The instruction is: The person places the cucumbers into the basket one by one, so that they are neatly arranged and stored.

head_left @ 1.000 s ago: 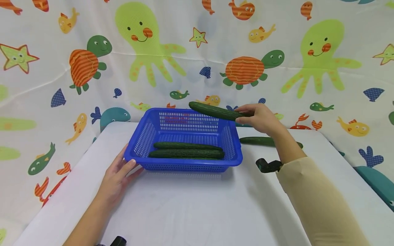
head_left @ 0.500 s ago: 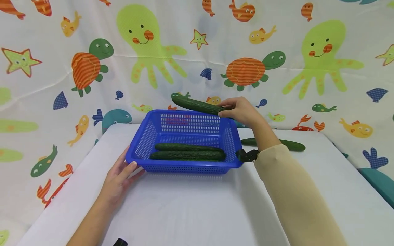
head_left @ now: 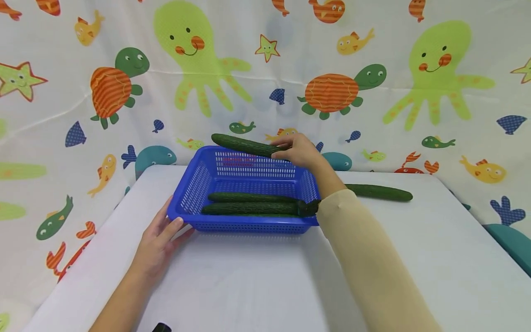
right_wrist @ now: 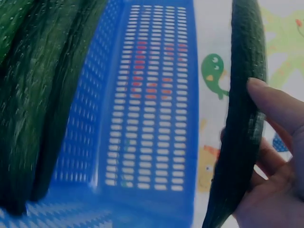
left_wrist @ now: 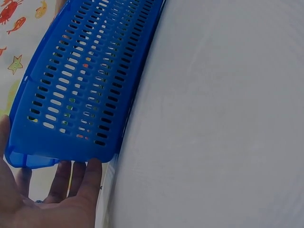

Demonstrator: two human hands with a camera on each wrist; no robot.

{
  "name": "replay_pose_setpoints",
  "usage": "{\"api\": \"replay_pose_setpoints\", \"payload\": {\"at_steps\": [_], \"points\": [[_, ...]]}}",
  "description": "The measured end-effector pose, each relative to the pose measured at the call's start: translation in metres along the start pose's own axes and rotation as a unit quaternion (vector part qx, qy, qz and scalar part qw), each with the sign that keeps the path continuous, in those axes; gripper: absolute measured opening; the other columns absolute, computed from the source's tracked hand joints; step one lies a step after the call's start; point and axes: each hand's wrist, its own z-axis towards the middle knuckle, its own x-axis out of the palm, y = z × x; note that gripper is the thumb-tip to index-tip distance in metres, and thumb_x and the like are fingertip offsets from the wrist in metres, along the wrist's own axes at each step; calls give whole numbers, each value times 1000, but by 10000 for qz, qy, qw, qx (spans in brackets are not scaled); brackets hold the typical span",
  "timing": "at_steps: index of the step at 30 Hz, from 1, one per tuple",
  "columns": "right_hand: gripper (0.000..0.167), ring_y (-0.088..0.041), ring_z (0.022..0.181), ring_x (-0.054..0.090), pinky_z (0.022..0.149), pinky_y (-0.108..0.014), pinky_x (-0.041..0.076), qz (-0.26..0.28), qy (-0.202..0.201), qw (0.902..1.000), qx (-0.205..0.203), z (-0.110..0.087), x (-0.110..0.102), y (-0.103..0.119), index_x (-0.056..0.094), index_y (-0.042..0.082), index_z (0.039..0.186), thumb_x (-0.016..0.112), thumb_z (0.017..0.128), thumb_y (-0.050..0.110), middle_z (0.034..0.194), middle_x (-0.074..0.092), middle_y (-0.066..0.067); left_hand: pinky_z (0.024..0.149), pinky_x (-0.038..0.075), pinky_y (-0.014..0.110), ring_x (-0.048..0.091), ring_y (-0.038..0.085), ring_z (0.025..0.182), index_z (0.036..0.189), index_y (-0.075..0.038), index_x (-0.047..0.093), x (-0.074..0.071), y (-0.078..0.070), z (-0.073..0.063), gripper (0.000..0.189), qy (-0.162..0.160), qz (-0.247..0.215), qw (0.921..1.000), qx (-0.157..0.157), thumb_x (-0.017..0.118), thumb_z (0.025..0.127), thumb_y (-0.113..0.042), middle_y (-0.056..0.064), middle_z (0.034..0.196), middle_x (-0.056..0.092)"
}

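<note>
My right hand (head_left: 300,150) grips one end of a dark green cucumber (head_left: 242,145), holding it above the far rim of the blue plastic basket (head_left: 249,220). In the right wrist view, my thumb lies along one side of this cucumber (right_wrist: 244,109) and my fingers on the other. Several cucumbers (head_left: 249,209) lie lengthwise in the basket's front half, partly hidden by its front wall. My left hand (head_left: 153,246) holds the basket's near left corner, thumb at the rim. In the left wrist view, its fingertips touch the basket's end wall (left_wrist: 61,137).
Another cucumber (head_left: 381,192) rests on the white table (head_left: 249,281) right of the basket, partly hidden by my right arm. A cloth (head_left: 257,69) printed with sea animals hangs behind the table. A black wrist device (head_left: 309,208) overlaps the basket's right side.
My right hand has carried its cucumber leftward, from the basket's far right corner to over its far rim. My left hand and the basket stay put.
</note>
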Motion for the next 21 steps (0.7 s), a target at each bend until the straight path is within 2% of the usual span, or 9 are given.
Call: {"api": "replay_pose_setpoints", "payload": {"at_steps": [4,9,14,21], "points": [[44,-34,142,50,107,-45,50,64,127,9999,-33,6,9,-7,64,11,141,72,99,18,149,55,-16,99,56,24,60,2,127,167,-28,21,1,3,1,61,28,-57,10000,38,46,111,-22,11,167,27],[42,-32,139,52,105,-45,51,69,269,9995,141,9,13,-17,66,14,140,72,99,20,146,59,-15,100,55,25,60,2,127,167,-28,20,3,5,1,62,75,-94,9999,9,46,111,-21,9,166,28],[41,-32,134,55,104,-43,52,103,553,9984,-3,12,17,-21,67,14,138,73,98,20,144,61,-12,99,56,24,60,2,128,167,-28,20,0,3,0,62,78,-187,9997,123,45,111,-18,10,167,26],[39,-29,141,53,106,-42,52,2,840,9963,195,14,19,-28,69,16,135,75,97,20,146,61,-10,99,56,25,61,4,128,167,-26,21,-3,4,2,61,151,-310,9992,193,44,111,-15,4,163,33]]}}
